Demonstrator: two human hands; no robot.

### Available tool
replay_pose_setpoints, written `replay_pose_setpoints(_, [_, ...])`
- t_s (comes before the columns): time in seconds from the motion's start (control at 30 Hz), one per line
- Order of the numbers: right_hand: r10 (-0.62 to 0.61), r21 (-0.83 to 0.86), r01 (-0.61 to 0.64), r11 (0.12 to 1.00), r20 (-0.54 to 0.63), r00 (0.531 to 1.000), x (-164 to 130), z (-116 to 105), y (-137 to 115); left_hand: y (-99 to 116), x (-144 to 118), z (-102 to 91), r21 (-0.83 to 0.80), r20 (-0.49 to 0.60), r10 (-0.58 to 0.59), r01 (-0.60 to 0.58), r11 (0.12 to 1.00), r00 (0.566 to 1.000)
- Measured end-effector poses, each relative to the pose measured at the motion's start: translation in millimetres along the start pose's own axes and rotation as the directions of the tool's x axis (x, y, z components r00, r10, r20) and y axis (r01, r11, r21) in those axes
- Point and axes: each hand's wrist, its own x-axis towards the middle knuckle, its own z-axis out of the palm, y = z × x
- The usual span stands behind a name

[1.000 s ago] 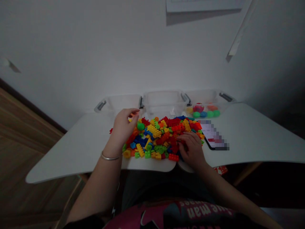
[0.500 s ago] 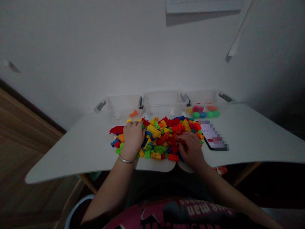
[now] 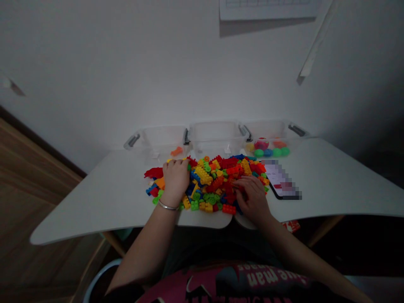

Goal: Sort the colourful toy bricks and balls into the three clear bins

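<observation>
Flanking brick pile [image 3: 214,181]: phone [image 3: 282,183], bins [image 3: 217,136]

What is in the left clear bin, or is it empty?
Not empty: the left bin holds one orange piece on its floor. The rest of the bin looks bare.

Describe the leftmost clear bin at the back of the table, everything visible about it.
The leftmost clear bin is a see-through plastic tub with no lid on, with a grey latch handle at each end. It stands upright on the white table against the wall, first in a row of three; its right end meets the middle bin. Inside lies one small orange piece near the right end; nothing else shows in it. Neither hand touches it: the left hand rests on the brick pile just in front.
</observation>
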Motion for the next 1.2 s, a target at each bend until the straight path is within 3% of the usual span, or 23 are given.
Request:
replay_pose_setpoints(0.1, [0.001,0.001,-0.001,1.000,0.003,1.000,-0.5,0.4,0.3,-2.0,1.2,-5.0,-0.053,-0.072,-0.038,0.035,0.998,0.997])
replay_pose_setpoints(0.2, [0.004,0.001,-0.004,1.000,0.003,1.000,-1.3,0.8,0.8,-2.3,-0.2,-7.7,-0.269,-0.066,-0.051,0.032,0.963,0.996])
replay_pose_setpoints(0.27, [0.012,0.004,-0.012,1.000,0.001,1.000,-1.7,0.9,0.6,0.8,-3.9,-8.0,-0.527,-0.023,-0.020,0.005,0.850,1.000])
replay_pose_setpoints(0.33, [0.016,0.004,-0.016,1.000,-0.005,1.000,-2.0,1.2,0.1,8.0,-10.4,-8.1,-0.742,0.013,0.037,-0.015,0.670,0.999])
replay_pose_setpoints(0.37, [0.018,0.002,-0.018,1.000,-0.010,1.000,-2.3,1.4,0.0,13.1,-14.5,-8.5,-0.804,0.023,0.060,-0.017,0.595,0.998])
replay_pose_setpoints(0.43, [0.015,-0.008,-0.015,1.000,-0.026,1.000,-3.1,2.3,0.3,25.1,-23.5,-10.2,-0.842,0.037,0.099,-0.022,0.538,0.994])
replay_pose_setpoints(0.5, [0.007,-0.019,-0.008,1.000,-0.044,0.999,-4.3,3.5,1.4,37.9,-31.9,-12.6,-0.819,0.019,0.138,-0.063,0.570,0.990])
replay_pose_setpoints(0.67, [-0.046,-0.002,0.046,0.999,-0.034,0.998,-6.5,4.9,4.3,63.1,-43.1,-16.4,-0.640,-0.100,0.320,-0.307,0.704,0.942])
replay_pose_setpoints(0.87, [-0.153,0.032,0.153,0.988,-0.003,0.988,-5.6,3.7,3.4,79.4,-47.6,-10.3,-0.636,-0.122,0.334,-0.332,0.697,0.935])
replay_pose_setpoints(1.07, [-0.108,0.045,0.107,0.993,0.004,0.994,-6.9,3.3,3.8,70.8,-55.5,-7.7,-0.494,-0.185,0.448,-0.477,0.727,0.875])
replay_pose_setpoints(1.2, [-0.030,0.047,0.030,0.998,0.007,1.000,-6.4,2.3,2.5,54.9,-57.9,-4.5,-0.352,-0.226,0.363,-0.423,0.835,0.904])
